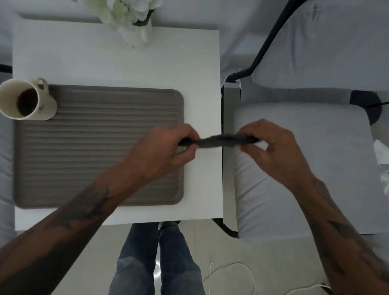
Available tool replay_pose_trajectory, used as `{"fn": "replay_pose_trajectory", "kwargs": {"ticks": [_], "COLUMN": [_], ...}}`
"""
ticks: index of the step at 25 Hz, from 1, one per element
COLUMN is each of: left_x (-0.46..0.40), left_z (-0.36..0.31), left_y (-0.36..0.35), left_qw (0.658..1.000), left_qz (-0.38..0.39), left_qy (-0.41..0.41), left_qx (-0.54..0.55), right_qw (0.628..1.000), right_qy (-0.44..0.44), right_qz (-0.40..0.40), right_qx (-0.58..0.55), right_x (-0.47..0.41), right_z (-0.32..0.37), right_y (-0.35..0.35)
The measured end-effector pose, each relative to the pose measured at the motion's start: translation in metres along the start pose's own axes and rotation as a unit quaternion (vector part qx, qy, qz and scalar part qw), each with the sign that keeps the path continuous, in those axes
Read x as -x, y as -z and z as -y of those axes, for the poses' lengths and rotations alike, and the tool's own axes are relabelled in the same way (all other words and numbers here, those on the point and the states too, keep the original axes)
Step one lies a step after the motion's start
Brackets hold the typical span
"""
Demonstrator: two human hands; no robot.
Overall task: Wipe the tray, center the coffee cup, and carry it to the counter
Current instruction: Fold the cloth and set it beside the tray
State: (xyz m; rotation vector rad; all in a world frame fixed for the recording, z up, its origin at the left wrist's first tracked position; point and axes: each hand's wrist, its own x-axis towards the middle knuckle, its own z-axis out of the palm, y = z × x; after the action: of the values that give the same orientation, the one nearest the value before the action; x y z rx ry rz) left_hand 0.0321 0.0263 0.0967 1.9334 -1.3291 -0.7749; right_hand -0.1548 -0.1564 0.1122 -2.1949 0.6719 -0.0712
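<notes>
Both hands, left hand (164, 150) and right hand (271, 150), are pinched shut on a dark grey cloth (220, 141); beyond the left hand, the ribbed grey tray (95, 147) seems unwiped, the cream coffee cup (24, 99) uncentred.

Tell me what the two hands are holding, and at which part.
Both hold one dark cloth, stretched between them above the table's right edge: the left hand pinches its left end, the right hand its right end.
</notes>
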Motion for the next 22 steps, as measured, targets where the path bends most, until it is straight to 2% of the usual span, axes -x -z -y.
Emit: {"fn": "replay_pose_trajectory", "kwargs": {"ticks": [3,5,7,10,11,16,22], "left_x": [-0.006,0.005,0.025,0.049,0.052,0.049,0.041], "left_z": [0.000,0.011,0.032,0.063,0.067,0.058,0.058], "left_y": [-0.005,-0.025,-0.060,-0.114,-0.124,-0.138,-0.131], "left_qw": [0.991,0.985,0.979,0.956,0.948,0.930,0.947], "left_qz": [-0.108,-0.119,-0.061,0.061,0.086,0.121,0.135], "left_qy": [-0.056,-0.084,-0.099,-0.125,-0.128,-0.100,-0.080], "left_qx": [-0.054,-0.097,-0.167,-0.260,-0.280,-0.333,-0.279], "right_qw": [0.993,0.990,0.995,0.997,0.993,0.978,0.966], "right_qy": [0.037,0.037,0.020,-0.010,-0.017,0.032,-0.044], "right_qz": [-0.107,-0.131,-0.098,0.033,0.055,0.002,0.081], "right_qx": [0.022,0.029,0.026,0.076,0.100,0.204,0.241], "right_x": [-0.006,0.007,0.033,0.078,0.086,0.076,0.071], "right_z": [-0.002,-0.015,-0.042,-0.081,-0.089,-0.072,-0.065], "right_y": [-0.004,-0.029,-0.070,-0.125,-0.134,-0.133,-0.149]}}
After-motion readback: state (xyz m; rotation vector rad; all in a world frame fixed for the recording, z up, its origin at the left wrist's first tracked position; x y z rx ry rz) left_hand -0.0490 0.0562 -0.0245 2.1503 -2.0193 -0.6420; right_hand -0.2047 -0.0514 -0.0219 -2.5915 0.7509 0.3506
